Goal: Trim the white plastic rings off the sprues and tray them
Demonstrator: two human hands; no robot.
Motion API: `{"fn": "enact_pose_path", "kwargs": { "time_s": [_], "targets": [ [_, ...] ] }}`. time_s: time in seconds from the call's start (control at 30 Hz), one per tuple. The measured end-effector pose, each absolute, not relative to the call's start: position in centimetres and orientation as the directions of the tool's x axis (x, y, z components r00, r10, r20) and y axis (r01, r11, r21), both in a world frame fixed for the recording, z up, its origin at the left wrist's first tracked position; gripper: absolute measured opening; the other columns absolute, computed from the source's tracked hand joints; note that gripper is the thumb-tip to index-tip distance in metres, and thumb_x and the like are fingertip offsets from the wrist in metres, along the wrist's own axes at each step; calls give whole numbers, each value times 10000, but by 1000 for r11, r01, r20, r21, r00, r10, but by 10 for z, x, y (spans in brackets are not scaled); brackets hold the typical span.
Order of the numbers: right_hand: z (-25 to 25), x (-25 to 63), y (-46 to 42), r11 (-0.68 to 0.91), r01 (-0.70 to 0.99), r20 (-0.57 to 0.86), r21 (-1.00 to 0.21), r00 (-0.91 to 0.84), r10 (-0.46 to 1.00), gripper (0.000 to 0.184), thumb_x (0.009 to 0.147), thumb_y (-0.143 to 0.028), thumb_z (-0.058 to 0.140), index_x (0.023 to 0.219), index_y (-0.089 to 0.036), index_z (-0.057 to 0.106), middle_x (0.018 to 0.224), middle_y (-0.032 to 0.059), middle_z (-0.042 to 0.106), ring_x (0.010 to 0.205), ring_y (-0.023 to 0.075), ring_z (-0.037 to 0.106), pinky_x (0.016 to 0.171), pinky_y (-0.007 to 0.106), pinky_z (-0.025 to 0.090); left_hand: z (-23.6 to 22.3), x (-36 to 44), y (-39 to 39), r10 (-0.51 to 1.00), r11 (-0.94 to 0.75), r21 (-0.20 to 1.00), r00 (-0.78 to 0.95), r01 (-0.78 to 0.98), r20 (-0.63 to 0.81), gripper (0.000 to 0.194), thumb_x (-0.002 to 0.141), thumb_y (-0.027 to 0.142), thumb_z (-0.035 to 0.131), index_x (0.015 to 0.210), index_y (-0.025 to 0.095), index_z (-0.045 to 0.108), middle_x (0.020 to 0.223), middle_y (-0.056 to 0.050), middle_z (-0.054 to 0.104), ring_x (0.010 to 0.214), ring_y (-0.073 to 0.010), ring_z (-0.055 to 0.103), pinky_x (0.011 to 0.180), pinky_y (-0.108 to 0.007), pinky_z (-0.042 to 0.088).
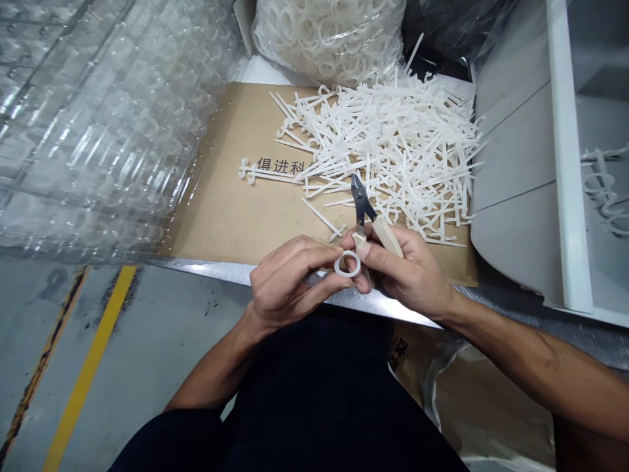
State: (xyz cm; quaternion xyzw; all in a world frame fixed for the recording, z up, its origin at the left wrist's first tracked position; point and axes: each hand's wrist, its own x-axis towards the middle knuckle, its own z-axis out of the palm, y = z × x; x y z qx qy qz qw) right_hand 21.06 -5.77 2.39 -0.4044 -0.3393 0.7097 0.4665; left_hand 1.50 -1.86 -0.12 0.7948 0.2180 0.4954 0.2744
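Note:
My left hand (pixel 289 282) pinches a small white plastic ring (pixel 347 264) between thumb and fingers, just above the table's metal edge. My right hand (pixel 407 269) grips a pair of cutting pliers (pixel 366 213) with cream handles, its dark jaws pointing up and away; its thumb and forefinger also touch the ring. Both hands meet at the ring, over the near edge of a brown cardboard sheet (pixel 230 203).
A heap of white plastic sprue sticks (pixel 398 137) lies on the cardboard behind the hands. A clear bag of white rings (pixel 329 36) stands at the back. Stacked clear plastic parts (pixel 98 118) fill the left. A white bin (pixel 565 164) is at the right, a lined box (pixel 472 400) below.

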Motion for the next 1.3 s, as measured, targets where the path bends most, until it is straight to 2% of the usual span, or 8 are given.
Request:
{"fn": "enact_pose_path", "kwargs": {
  "time_s": [0.23,0.5,0.77,0.9,1.0,1.07,1.2,1.3],
  "targets": [
    [23,211,-58,-337,-389,-254,-857,-249,935,301,911,-425,793,996,-163,671,731,-4,673,561,130,608,551,272,436,-2,15,-19,608,-764,641,409,70,680,350,866,290,853,1174,170,738,923,-76,798,819,-169,756,756,-283,623],
    [23,212,-58,-350,-374,-274,-859,-243,931,315,901,-436,798,1019,-166,687,732,0,682,553,137,613,549,276,452,-2,15,-18,610,-769,631,421,109,671,324,899,348,819,1178,212,723,927,-59,806,803,-165,759,742,-280,631],
    [16,211,-59,-305,-438,-221,-846,-234,947,287,945,-405,757,1047,-151,670,765,7,674,591,131,609,594,279,471,10,12,-12,595,-800,578,340,161,728,291,877,229,836,1141,170,727,877,-41,773,752,-144,718,676,-254,593],
    [9,210,-59,-233,-370,-171,-899,-194,966,320,960,-435,736,1088,-151,661,812,11,662,617,135,620,598,279,459,46,21,49,536,-837,484,201,257,820,246,892,277,817,1116,198,750,882,-29,750,760,-150,678,700,-299,571],
    [6,209,-59,-204,-295,-149,-933,-197,969,358,947,-467,745,1086,-148,661,811,11,657,619,137,620,603,282,454,86,50,138,515,-829,460,117,318,849,212,974,390,721,1090,216,751,945,-48,723,808,-163,648,755,-341,568],
    [5,208,-59,-198,-274,-142,-941,-211,967,377,945,-482,741,1095,-147,655,791,8,653,616,136,614,610,284,452,111,75,206,504,-832,451,100,324,858,252,984,416,706,1082,185,735,1019,-77,697,901,-195,661,859,-402,568],
    [4,209,-57,-169,-251,-115,-953,-217,969,387,952,-497,708,1095,-147,630,802,9,642,616,130,609,606,282,455,137,106,299,622,-742,480,215,468,753,265,903,335,788,1027,107,734,1015,-131,675,1041,-286,646,1022,-508,508],
    [4,208,-54,-143,-242,-91,-960,-216,972,371,941,-481,689,1074,-142,623,791,6,634,597,121,601,593,272,454,136,103,309,679,-681,470,244,561,693,238,908,278,699,1079,118,741,1023,-127,678,1096,-301,628,1067,-496,482]
  ]
}}
